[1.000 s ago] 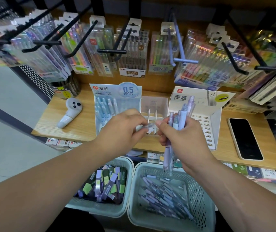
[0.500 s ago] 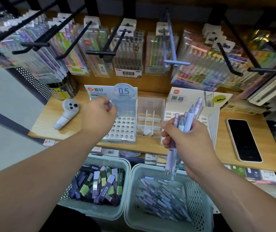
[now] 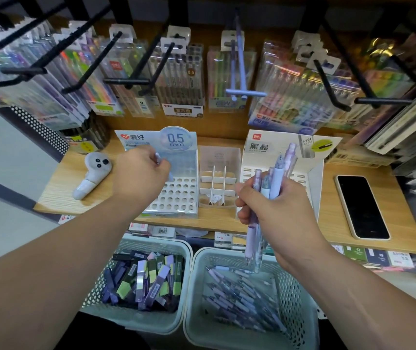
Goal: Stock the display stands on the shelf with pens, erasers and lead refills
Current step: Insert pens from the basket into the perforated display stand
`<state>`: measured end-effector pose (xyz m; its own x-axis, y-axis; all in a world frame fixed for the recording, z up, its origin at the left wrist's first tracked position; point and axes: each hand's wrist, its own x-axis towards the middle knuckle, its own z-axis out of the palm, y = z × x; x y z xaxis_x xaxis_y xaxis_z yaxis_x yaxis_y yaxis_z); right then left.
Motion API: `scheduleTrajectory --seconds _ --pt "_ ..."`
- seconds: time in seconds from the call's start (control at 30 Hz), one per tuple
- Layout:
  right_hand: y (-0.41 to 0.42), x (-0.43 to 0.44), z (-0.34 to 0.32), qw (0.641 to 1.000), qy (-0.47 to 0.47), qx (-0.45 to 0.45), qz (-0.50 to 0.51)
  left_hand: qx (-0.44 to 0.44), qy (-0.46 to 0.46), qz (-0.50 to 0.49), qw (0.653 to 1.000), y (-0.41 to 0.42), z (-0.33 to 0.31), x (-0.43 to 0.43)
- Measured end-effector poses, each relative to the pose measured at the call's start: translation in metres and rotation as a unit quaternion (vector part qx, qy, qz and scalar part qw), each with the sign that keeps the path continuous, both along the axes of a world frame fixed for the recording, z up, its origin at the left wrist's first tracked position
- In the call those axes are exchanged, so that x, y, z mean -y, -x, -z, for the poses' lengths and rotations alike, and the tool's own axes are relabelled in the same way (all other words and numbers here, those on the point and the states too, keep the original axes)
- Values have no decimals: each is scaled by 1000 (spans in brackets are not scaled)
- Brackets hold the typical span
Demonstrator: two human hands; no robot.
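My left hand (image 3: 140, 174) holds a single pale blue pen (image 3: 162, 165) over the back left holes of the blue 0.5 mm pen stand (image 3: 176, 195). My right hand (image 3: 272, 200) grips a bundle of several lilac and blue pens (image 3: 275, 178) upright, in front of the white lead-refill stand (image 3: 272, 145). A clear divided eraser stand (image 3: 218, 180) sits between the two stands. Below the shelf, the left basket (image 3: 136, 317) holds erasers and refill cases, and the right basket (image 3: 300, 294) holds loose pens.
A white handheld controller (image 3: 92, 178) lies on the wooden shelf (image 3: 333, 223) at the left, and a black phone (image 3: 362, 207) at the right. Black peg hooks with hanging pen packs (image 3: 184, 79) jut out above the stands.
My left hand took one pen from near the bundle and carried it left and back, to the rear holes of the 0.5 mm stand. My right hand kept its bundle almost still.
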<state>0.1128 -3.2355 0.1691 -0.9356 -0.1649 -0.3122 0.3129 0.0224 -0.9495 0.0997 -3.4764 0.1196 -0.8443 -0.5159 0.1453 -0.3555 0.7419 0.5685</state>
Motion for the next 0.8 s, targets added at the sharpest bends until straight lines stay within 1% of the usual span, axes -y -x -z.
scheduleTrajectory --seconds 0.2,0.27,0.33,0.43,0.53,0.6,0.63,0.7,0.73,0.8 --pt "0 -1 0 1000 -11 7 -11 23 53 21 998 2 7 0" --pt "-1 -2 1 999 -12 17 -28 30 55 19 998 2 12 0" --pt "0 -3 0 997 6 58 -51 28 40 1 999 3 13 2" --pt "2 -3 -1 981 63 171 -72 6 3 -26 1000 3 10 2" --pt "2 -1 0 968 103 221 -63 -21 -99 -10 995 -3 -2 -17" --pt "3 2 0 966 123 223 -42 6 -183 39 982 -11 -13 -35" --pt "3 3 0 967 129 219 -31 37 -232 75 969 -15 -18 -44" --pt "5 4 1 970 130 204 -12 92 -337 148 925 -24 -26 -62" --pt "6 4 2 972 127 198 -5 104 -369 173 907 -29 -29 -70" --pt "7 5 3 975 110 190 -17 89 -403 180 893 -37 -32 -82"
